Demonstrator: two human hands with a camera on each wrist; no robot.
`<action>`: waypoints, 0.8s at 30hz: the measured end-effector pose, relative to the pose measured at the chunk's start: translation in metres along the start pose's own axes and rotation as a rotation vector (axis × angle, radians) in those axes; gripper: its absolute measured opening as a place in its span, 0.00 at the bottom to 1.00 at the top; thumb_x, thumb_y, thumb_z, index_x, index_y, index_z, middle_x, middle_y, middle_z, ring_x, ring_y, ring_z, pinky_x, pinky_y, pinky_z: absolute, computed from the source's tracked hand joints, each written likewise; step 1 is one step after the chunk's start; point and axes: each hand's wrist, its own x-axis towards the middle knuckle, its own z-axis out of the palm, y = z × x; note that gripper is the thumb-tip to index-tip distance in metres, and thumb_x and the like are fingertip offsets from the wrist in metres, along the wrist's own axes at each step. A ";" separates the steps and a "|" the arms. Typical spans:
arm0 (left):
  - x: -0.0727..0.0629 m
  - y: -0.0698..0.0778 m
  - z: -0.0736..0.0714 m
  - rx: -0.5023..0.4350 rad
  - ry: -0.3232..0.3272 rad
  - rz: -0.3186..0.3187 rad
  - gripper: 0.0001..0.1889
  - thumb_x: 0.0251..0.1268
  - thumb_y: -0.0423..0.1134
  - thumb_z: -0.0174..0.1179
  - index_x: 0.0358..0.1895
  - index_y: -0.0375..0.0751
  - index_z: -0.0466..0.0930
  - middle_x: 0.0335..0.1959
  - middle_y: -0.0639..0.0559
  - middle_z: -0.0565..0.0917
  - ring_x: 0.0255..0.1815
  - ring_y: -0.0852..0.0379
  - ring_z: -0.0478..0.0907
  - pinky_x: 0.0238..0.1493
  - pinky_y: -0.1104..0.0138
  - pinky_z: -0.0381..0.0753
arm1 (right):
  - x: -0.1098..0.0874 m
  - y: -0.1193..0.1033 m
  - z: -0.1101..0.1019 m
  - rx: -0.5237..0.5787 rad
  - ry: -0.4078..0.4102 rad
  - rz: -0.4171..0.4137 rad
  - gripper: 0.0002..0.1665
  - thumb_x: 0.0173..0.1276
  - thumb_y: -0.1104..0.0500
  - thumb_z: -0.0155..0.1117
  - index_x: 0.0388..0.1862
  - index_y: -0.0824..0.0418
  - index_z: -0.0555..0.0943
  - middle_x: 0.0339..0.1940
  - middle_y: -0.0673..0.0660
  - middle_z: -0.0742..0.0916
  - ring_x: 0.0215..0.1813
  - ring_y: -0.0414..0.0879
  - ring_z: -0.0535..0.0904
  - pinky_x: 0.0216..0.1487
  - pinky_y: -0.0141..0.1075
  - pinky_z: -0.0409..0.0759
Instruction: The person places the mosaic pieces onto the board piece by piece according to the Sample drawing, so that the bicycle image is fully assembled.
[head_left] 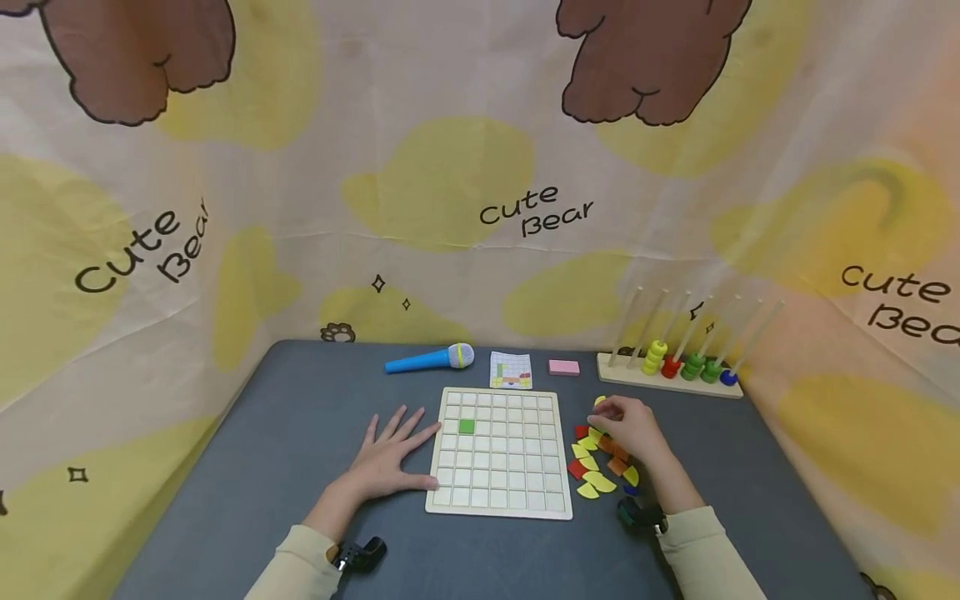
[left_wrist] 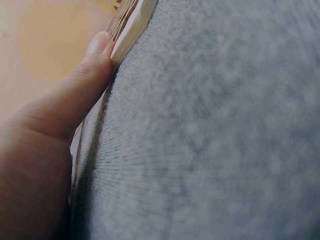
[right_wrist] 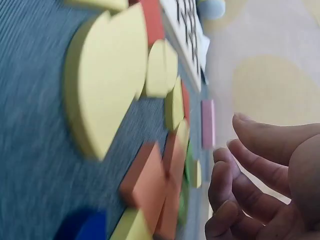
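Note:
A white grid board point(head_left: 498, 452) with a pale wooden rim lies mid-table, and a green square tile point(head_left: 467, 427) sits in one of its upper-left cells. My left hand point(head_left: 390, 460) is spread at the board's left side, thumb and fingertips touching the rim. The left wrist view shows its thumb point(left_wrist: 100, 45) against the board's edge. Over the far end of the loose pieces hovers my right hand point(head_left: 626, 427), fingers loosely bent. Nothing shows between its thumb and fingers in the right wrist view. Below it are yellow pieces point(right_wrist: 107, 80), orange pieces point(right_wrist: 145, 175) and a blue piece point(right_wrist: 90, 225).
Behind the board lie a blue toy microphone point(head_left: 427, 359), a coloured pattern card point(head_left: 511, 370) and a pink block point(head_left: 564, 367). A wooden peg stand point(head_left: 670, 375) with coloured beads occupies the far right corner. Patterned cloth point(head_left: 450, 183) hangs around the table.

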 end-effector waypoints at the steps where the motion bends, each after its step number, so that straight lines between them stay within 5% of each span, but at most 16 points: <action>1: 0.000 0.000 0.000 0.002 -0.004 -0.001 0.54 0.48 0.83 0.57 0.80 0.70 0.54 0.84 0.53 0.50 0.85 0.40 0.37 0.75 0.32 0.29 | 0.000 0.003 -0.001 0.003 -0.007 0.013 0.16 0.67 0.55 0.73 0.48 0.64 0.85 0.40 0.58 0.88 0.39 0.48 0.80 0.38 0.35 0.82; 13: -0.001 0.001 -0.001 0.002 -0.019 -0.010 0.53 0.48 0.83 0.56 0.80 0.70 0.54 0.84 0.53 0.50 0.85 0.40 0.37 0.75 0.32 0.28 | 0.004 0.026 -0.001 -0.074 -0.052 0.074 0.21 0.66 0.51 0.72 0.50 0.66 0.85 0.34 0.57 0.82 0.36 0.50 0.74 0.32 0.35 0.71; 24: -0.001 0.002 -0.002 0.006 -0.026 -0.022 0.53 0.49 0.83 0.55 0.80 0.71 0.53 0.84 0.53 0.50 0.85 0.41 0.37 0.75 0.32 0.28 | 0.010 0.024 -0.002 -0.060 -0.082 0.124 0.18 0.66 0.54 0.73 0.45 0.66 0.83 0.32 0.57 0.77 0.35 0.50 0.72 0.31 0.35 0.69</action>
